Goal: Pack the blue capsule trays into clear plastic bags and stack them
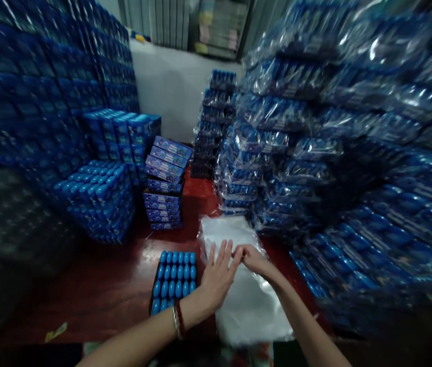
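My left hand [218,276] lies flat with spread fingers on a stack of clear plastic bags [246,306] on the dark red table [104,285]. My right hand [252,258] meets it at the fingertips and pinches the top bag's edge near the stack's middle. Just left of my left wrist stands a block of small blue boxes [174,279], upright and packed in rows.
Tall stacks of blue boxes [97,199] fill the left side, with a leaning pile of flat boxes [164,188] behind the block. Bagged blue packs [315,168] are heaped high along the right. A white wall [170,86] closes the back.
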A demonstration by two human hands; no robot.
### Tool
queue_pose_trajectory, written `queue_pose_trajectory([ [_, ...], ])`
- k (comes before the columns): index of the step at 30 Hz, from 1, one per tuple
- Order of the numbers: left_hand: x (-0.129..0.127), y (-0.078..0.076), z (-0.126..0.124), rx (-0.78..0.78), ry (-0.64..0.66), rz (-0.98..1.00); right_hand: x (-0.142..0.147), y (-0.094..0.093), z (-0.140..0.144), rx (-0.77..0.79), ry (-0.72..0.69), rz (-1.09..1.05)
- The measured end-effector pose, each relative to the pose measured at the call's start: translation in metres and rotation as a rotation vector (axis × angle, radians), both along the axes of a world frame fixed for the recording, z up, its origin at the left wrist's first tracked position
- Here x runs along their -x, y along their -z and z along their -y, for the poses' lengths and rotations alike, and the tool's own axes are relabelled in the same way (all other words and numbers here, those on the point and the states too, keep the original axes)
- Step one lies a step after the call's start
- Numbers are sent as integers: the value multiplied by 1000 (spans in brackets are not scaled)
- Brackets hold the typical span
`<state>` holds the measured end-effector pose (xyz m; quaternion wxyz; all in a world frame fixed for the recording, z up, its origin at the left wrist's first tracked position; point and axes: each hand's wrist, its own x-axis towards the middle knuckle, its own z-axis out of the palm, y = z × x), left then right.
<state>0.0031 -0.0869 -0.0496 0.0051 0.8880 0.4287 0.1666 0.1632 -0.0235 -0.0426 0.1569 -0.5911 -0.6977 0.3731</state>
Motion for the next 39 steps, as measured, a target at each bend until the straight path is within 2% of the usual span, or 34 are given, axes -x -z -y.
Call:
queue_pose_trajectory([
  [2,-5,-4,-22,80,78,-12,-4,-15,-1,-32,-18,69],
  [4,1,-10,-40,207,143,-35,-8,-34,8,-126,-2,167],
  [7,16,-19,-59,311,115,-20,-4,-56,32,-343,-78,316],
  [10,23,-28,-68,349,118,26,16,-53,47,-485,-184,477],
  [12,25,-32,-70,345,111,48,29,-44,44,-538,-115,556],
  [15,29,-39,-74,310,34,70,41,-35,26,-607,-10,497],
  [18,44,-52,-81,301,-59,111,48,-44,12,-671,-7,382],
  [21,68,-71,-89,287,-76,52,58,-62,10,-681,-55,388],
  [24,92,-87,-92,298,45,-71,68,-82,10,-683,-153,501],
  [26,106,-95,-89,311,136,-73,72,-96,9,-701,-251,521],
  [32,134,-129,-80,515,291,33,76,-125,2,-615,-468,320],
  [35,137,-137,-81,418,231,-8,82,-130,-1,-534,-527,318],
  [39,136,-127,-86,127,-8,-128,90,-135,-5,-508,-421,599],
])
